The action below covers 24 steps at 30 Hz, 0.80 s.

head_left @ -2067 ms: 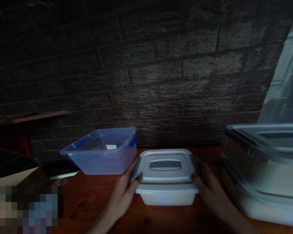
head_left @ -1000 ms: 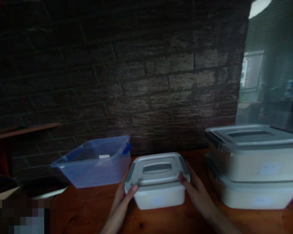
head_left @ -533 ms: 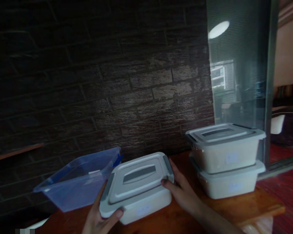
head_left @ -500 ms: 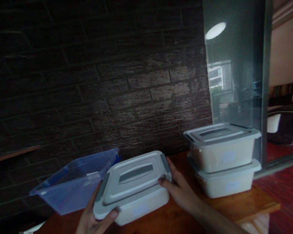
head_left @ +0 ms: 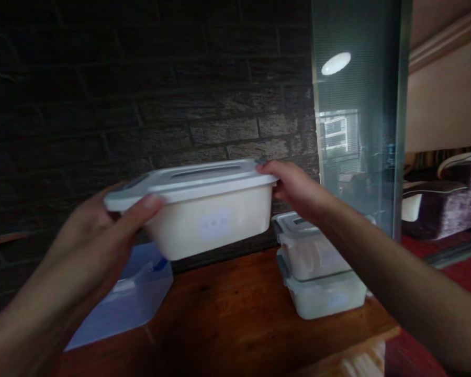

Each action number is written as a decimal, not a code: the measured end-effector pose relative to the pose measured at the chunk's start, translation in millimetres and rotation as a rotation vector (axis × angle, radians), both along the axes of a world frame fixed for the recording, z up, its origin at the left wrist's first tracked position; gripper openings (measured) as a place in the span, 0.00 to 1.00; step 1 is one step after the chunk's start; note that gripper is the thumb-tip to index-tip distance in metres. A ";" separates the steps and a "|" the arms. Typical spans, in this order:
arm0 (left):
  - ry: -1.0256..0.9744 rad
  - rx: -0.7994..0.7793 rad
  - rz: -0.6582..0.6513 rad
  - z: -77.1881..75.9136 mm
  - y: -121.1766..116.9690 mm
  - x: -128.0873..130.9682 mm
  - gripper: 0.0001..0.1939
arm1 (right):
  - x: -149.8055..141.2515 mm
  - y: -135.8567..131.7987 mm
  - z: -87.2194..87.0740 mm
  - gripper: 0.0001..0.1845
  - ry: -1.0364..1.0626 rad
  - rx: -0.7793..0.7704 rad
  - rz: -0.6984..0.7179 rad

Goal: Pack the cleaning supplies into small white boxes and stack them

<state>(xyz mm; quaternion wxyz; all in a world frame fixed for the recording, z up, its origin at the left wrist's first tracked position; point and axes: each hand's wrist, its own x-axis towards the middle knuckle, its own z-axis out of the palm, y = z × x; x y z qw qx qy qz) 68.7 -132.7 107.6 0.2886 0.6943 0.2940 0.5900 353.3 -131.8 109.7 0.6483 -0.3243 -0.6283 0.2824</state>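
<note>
A white lidded storage box (head_left: 215, 217) with a pale label on its front hangs in the air above the table, tilted a little. My left hand (head_left: 121, 214) grips its left end, thumb on the lid's front edge. At the right end my right hand (head_left: 288, 180) holds the lid's rim, fingers partly hidden behind. Below and to the right stand two similar boxes stacked, an upper box (head_left: 312, 251) and a lower box (head_left: 325, 296); my right forearm covers part of the upper one.
A clear blue plastic bin (head_left: 141, 298) stands at the left of the wooden table (head_left: 227, 319), partly behind my left arm. Behind rises a dark brick wall (head_left: 160, 94). A glass panel (head_left: 349, 157) is at the right, with a purple sofa (head_left: 463, 199) beyond it.
Both hands have lifted the white storage box up and toward the wall, from low near the table. The camera view has shifted somewhat to the right.
</note>
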 end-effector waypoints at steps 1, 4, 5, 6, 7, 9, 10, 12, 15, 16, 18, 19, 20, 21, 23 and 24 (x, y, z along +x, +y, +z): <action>-0.010 0.049 -0.054 8.9 2.8 17.7 0.25 | 14.9 -2.2 11.3 0.13 0.010 0.015 -0.008; -0.049 0.156 -0.180 26.7 15.6 70.3 0.20 | 59.1 -13.5 38.0 0.07 0.077 0.022 -0.127; -0.053 0.167 -0.223 29.7 20.2 87.1 0.21 | 73.2 -18.0 43.9 0.06 0.097 0.019 -0.182; -0.060 0.176 -0.266 31.2 24.4 103.3 0.22 | 86.8 -22.4 48.1 0.05 0.113 0.010 -0.235; -0.061 0.183 -0.309 31.4 28.1 118.6 0.22 | 99.7 -26.6 50.5 0.05 0.123 -0.003 -0.283; -0.069 0.193 -0.376 27.9 33.3 145.9 0.23 | 123.4 -34.2 50.2 0.05 0.126 -0.039 -0.356; -0.077 0.192 -0.401 24.6 35.0 157.7 0.22 | 133.9 -37.4 47.8 0.05 0.123 -0.058 -0.381; -0.089 0.177 -0.440 15.8 37.2 177.5 0.23 | 152.3 -42.6 39.9 0.06 0.114 -0.090 -0.416; -0.079 0.141 -0.481 1.5 39.6 198.7 0.23 | 173.8 -46.6 25.1 0.07 0.119 -0.146 -0.437; -0.069 0.129 -0.488 -2.5 40.6 204.0 0.23 | 179.5 -46.7 20.6 0.07 0.124 -0.160 -0.438; -0.051 0.112 -0.496 -8.5 42.5 212.6 0.22 | 189.3 -45.5 13.0 0.07 0.134 -0.175 -0.434; -0.043 0.106 -0.498 -10.4 43.3 216.0 0.22 | 193.5 -44.3 9.9 0.07 0.137 -0.176 -0.430; -0.034 0.102 -0.498 -11.8 43.9 218.7 0.22 | 197.3 -42.8 7.3 0.06 0.139 -0.174 -0.425; -0.024 0.100 -0.496 -12.6 44.2 220.9 0.22 | 200.7 -41.3 4.9 0.07 0.142 -0.175 -0.418; -0.003 0.101 -0.491 -13.5 44.0 223.4 0.22 | 206.3 -38.3 0.5 0.07 0.149 -0.180 -0.404; 0.007 0.102 -0.489 -13.8 43.6 223.9 0.22 | 208.4 -37.1 -1.8 0.07 0.154 -0.185 -0.398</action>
